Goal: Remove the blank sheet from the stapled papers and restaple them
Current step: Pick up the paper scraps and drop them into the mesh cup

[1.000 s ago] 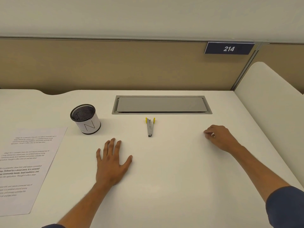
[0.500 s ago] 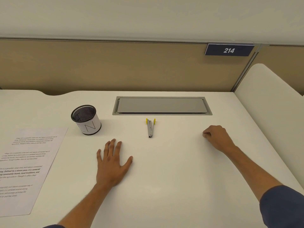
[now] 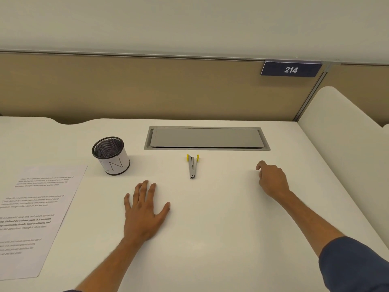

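The left hand lies flat on the desk, palm down, fingers straight and slightly spread, thumb out to the right; it holds nothing. The right hand rests on the desk well to the right, its fingers curled under and the index tip pointing up and left. Whether anything is pinched beneath those curled fingers cannot be told; nothing shows in them.

Between the two hands, a little farther back, lies the stapler: a slim grey metal tool with yellow tabs at its far end, lengthwise away from the person, touched by neither hand. The papers lie flat at the left edge of the desk, well apart from the left hand, the top sheet printed with blocks of text; the left part runs out of view. The corner where a staple would sit cannot be made out.

Just behind the papers' far right corner stands a mesh cup with a white label marked "LN". Behind the stapler a grey hatch is set into the desk. A tan partition rises at the back, bearing a blue plate reading 214. A dark blue sleeve covers the right upper arm.
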A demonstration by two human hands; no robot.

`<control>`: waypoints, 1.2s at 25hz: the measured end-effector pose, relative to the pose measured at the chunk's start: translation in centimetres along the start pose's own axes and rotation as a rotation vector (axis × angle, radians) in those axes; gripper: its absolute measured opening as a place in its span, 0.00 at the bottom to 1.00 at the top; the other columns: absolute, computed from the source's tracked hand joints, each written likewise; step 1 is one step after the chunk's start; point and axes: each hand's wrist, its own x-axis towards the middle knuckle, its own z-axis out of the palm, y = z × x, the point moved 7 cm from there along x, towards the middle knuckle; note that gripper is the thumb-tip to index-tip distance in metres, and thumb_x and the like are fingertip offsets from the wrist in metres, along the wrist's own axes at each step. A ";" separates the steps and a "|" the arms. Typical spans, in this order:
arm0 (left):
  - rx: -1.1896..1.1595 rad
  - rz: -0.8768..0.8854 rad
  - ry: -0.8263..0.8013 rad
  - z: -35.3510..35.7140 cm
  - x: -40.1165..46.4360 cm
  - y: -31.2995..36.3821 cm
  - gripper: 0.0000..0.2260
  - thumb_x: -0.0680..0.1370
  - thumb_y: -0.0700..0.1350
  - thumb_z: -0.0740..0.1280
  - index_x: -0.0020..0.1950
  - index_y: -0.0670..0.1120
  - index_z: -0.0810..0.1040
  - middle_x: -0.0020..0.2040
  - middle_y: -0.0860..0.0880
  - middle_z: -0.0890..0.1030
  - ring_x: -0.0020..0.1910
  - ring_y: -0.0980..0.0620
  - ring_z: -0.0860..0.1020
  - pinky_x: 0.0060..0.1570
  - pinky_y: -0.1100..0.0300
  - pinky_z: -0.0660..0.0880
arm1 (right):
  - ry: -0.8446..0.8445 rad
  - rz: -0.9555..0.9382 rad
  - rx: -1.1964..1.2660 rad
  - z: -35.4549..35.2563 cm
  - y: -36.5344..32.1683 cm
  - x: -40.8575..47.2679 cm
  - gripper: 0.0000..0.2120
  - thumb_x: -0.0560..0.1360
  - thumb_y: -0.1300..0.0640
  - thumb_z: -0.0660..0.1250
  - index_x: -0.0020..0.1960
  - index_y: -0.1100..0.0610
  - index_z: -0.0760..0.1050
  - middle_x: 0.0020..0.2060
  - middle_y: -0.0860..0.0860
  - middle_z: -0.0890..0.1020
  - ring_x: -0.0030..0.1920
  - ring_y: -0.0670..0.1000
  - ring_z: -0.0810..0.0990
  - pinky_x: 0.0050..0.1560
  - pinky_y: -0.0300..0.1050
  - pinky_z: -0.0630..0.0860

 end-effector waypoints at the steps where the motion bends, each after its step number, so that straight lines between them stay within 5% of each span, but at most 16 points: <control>1: 0.001 -0.002 -0.001 0.0 0.0 0.0 0.37 0.73 0.69 0.48 0.76 0.49 0.62 0.79 0.49 0.58 0.78 0.49 0.52 0.74 0.43 0.47 | -0.002 -0.008 -0.012 0.2 -0.2 -0.3 0.14 0.73 0.69 0.59 0.56 0.59 0.72 0.44 0.56 0.81 0.40 0.57 0.76 0.37 0.44 0.66; 6: -0.001 0.003 0.001 0.0 0.1 0.0 0.37 0.74 0.69 0.48 0.76 0.49 0.61 0.79 0.49 0.58 0.78 0.50 0.51 0.74 0.44 0.46 | -0.067 -0.028 0.073 0.7 -0.4 -0.2 0.17 0.72 0.71 0.59 0.59 0.61 0.69 0.44 0.55 0.78 0.43 0.57 0.76 0.40 0.45 0.67; 8: -0.001 0.006 -0.001 0.0 0.0 0.0 0.37 0.74 0.69 0.48 0.76 0.49 0.61 0.79 0.49 0.58 0.78 0.49 0.52 0.74 0.44 0.46 | -0.077 0.123 0.451 0.1 -0.4 0.2 0.14 0.76 0.68 0.60 0.60 0.60 0.68 0.37 0.51 0.77 0.39 0.54 0.76 0.41 0.45 0.70; 12: -0.011 0.012 -0.006 0.0 0.0 0.4 0.37 0.74 0.68 0.48 0.76 0.48 0.62 0.79 0.48 0.59 0.78 0.48 0.53 0.74 0.43 0.47 | -0.277 0.284 1.464 -0.3 -8.2 -0.6 0.13 0.77 0.67 0.65 0.60 0.59 0.70 0.42 0.54 0.79 0.43 0.51 0.78 0.50 0.42 0.77; 17: -0.006 0.011 -0.026 0.2 0.0 0.4 0.36 0.75 0.68 0.50 0.76 0.48 0.63 0.78 0.47 0.60 0.78 0.47 0.55 0.74 0.41 0.48 | -0.628 0.211 1.858 0.3 -23.5 -0.5 0.12 0.77 0.69 0.63 0.57 0.57 0.70 0.42 0.56 0.79 0.41 0.50 0.78 0.46 0.40 0.79; 22: -0.016 -0.006 -0.044 -0.1 0.0 0.2 0.37 0.74 0.68 0.47 0.78 0.49 0.58 0.80 0.49 0.53 0.79 0.48 0.48 0.75 0.43 0.42 | -0.714 0.043 1.733 -0.2 -37.2 -0.2 0.13 0.76 0.68 0.66 0.58 0.58 0.68 0.40 0.54 0.80 0.40 0.49 0.78 0.47 0.40 0.77; 26: -0.021 -0.019 -0.062 -0.2 0.0 0.0 0.37 0.74 0.69 0.45 0.79 0.50 0.54 0.80 0.49 0.50 0.79 0.49 0.45 0.75 0.44 0.39 | -0.328 -0.297 1.107 -0.6 -42.5 1.1 0.07 0.75 0.63 0.66 0.50 0.53 0.72 0.41 0.53 0.82 0.45 0.55 0.81 0.50 0.53 0.79; 30: 0.003 -0.021 -0.111 0.0 0.1 -0.1 0.38 0.73 0.69 0.42 0.80 0.51 0.48 0.81 0.49 0.46 0.79 0.49 0.42 0.75 0.44 0.38 | -0.066 -0.631 0.563 -1.3 -44.9 0.7 0.08 0.77 0.61 0.60 0.54 0.55 0.73 0.46 0.53 0.83 0.45 0.57 0.80 0.44 0.51 0.77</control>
